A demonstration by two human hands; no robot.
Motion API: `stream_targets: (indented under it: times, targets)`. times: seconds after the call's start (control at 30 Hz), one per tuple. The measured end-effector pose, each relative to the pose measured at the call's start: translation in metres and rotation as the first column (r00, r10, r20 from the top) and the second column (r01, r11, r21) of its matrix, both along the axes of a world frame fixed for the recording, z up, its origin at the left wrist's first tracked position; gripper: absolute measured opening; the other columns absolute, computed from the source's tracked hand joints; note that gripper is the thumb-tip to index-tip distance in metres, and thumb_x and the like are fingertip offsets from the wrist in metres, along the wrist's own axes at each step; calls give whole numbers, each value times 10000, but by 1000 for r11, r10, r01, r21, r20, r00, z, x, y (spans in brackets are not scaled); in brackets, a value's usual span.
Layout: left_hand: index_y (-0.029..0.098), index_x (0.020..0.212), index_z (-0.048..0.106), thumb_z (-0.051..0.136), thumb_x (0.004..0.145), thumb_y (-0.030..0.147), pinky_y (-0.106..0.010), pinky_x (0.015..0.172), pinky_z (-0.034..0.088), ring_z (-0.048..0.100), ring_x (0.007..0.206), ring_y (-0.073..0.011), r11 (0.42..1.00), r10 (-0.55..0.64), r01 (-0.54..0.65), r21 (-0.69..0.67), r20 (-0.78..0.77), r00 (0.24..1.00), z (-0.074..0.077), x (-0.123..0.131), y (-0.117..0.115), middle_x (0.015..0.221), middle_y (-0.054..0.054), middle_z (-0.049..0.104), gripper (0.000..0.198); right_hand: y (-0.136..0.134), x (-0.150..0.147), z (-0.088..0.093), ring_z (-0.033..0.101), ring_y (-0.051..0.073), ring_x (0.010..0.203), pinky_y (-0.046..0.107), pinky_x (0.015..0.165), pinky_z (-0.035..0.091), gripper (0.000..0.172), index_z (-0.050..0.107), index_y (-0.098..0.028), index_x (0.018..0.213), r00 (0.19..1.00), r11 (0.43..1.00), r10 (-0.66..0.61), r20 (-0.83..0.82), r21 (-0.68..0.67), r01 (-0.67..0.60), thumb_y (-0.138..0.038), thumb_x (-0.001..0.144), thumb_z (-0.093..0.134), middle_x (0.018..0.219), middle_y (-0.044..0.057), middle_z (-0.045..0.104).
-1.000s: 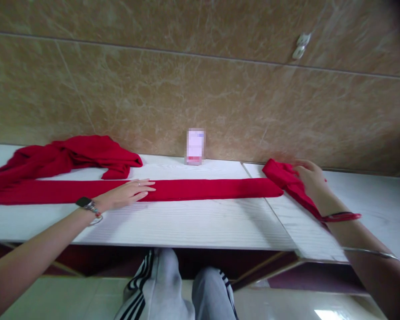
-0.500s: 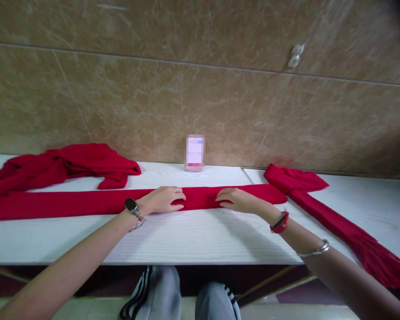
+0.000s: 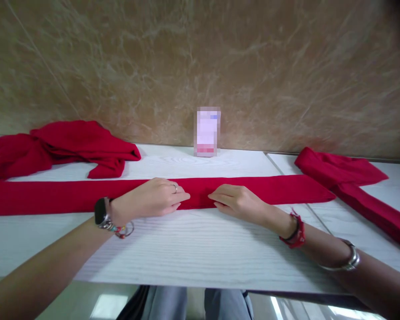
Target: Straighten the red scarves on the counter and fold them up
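Note:
A long red scarf (image 3: pixel 276 190) lies flat across the white table as a narrow band. At the right it bends round, with a folded part at the back and a tail running toward the front right. My left hand (image 3: pixel 156 198) rests on the band left of centre, fingers stretched out and thumb lower down. Facing it, my right hand (image 3: pixel 235 200) lies on the band with its fingers extended to the left. A short stretch of red cloth shows between the fingertips. Both palms face down, and their undersides are hidden.
A crumpled heap of red cloth (image 3: pixel 83 142) lies at the back left, behind the band. A blurred-out phone-like object (image 3: pixel 207 133) stands against the brown marbled wall (image 3: pixel 200 58). The white tabletop (image 3: pixel 200 249) has a seam on the right, and its front edge is above my knees.
The view has come closer and tilted downward at the wall, so the scarf's fringe is out of sight. My fingertips are nearer each other on the scarf, and the gaps to the thumbs have narrowed.

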State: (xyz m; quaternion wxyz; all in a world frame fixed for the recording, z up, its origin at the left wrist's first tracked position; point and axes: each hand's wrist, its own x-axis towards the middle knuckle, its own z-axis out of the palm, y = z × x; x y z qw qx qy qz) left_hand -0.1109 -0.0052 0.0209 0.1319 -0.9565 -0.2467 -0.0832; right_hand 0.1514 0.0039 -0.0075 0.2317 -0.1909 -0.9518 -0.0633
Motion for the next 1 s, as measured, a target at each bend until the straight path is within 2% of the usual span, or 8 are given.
stream_targets:
  times: [0.1, 0.23, 0.37, 0.43, 0.53, 0.63, 0.8, 1.0]
  targets:
    - [207, 1014, 561, 410, 843, 123, -232, 690, 439, 573, 834, -137, 998, 24, -30, -57, -104, 994, 6, -5, -7, 943, -29, 623, 243, -3, 4, 0, 625, 169, 813, 290, 680, 528, 285, 585, -139, 1084, 1000, 1000, 2, -3, 18, -2, -139, 864, 404, 919, 97, 671]
    - [191, 1024, 546, 391, 832, 94, -220, 621, 428, 566, 759, -130, 996, 72, -79, -37, -162, 984, 8, -8, -9, 932, -38, 607, 266, -5, 5, 1, 625, 180, 848, 292, 688, 528, 319, 545, -101, 1129, 1000, 995, -25, 1, 92, 24, -112, 880, 347, 966, 128, 664]
    - [179, 980, 558, 359, 869, 158, -216, 620, 425, 557, 706, -115, 995, 97, -97, 12, -86, 992, 6, -8, -7, 867, -32, 608, 229, -4, 4, 1, 623, 172, 776, 278, 665, 512, 270, 600, -126, 985, 998, 991, -58, 11, 120, 56, -146, 902, 344, 852, 104, 670]
    - [174, 959, 568, 348, 877, 175, -215, 606, 421, 555, 679, -107, 993, 113, -112, 25, -31, 993, 7, -7, -7, 866, -31, 611, 234, -4, 3, 1, 614, 159, 716, 263, 627, 499, 255, 607, -153, 911, 996, 991, -89, -17, 96, 90, -180, 908, 354, 778, 79, 657]
    - [173, 937, 580, 354, 874, 181, -216, 589, 412, 556, 668, -107, 994, 103, -104, 21, 23, 994, 10, -7, -8, 859, -27, 612, 234, -4, 3, -1, 604, 150, 679, 250, 587, 488, 227, 584, -156, 896, 988, 990, -129, -86, 47, 133, -202, 910, 362, 779, 74, 649]
    - [183, 933, 583, 375, 872, 188, -211, 582, 401, 550, 661, -104, 998, 57, -57, -11, 12, 998, 11, -7, -9, 824, -14, 600, 217, -5, 3, -1, 614, 148, 708, 250, 611, 502, 218, 564, -155, 911, 993, 994, -100, -62, 27, 102, -208, 916, 352, 833, 83, 654]
    - [199, 926, 591, 417, 863, 187, -207, 586, 387, 532, 664, -104, 998, -17, 12, -57, -77, 997, 7, -7, -9, 789, -7, 568, 185, -6, 6, 1, 628, 162, 829, 290, 717, 527, 248, 573, -154, 892, 997, 998, -19, 78, 68, 13, -182, 918, 328, 937, 107, 653]
    - [197, 957, 597, 434, 847, 165, -240, 656, 402, 536, 727, -133, 998, -19, 10, -56, -158, 987, 6, -6, -9, 808, -21, 578, 199, -4, 7, 0, 633, 180, 872, 310, 723, 547, 238, 602, -146, 864, 995, 987, 10, 101, 159, -26, -167, 902, 368, 976, 121, 659]
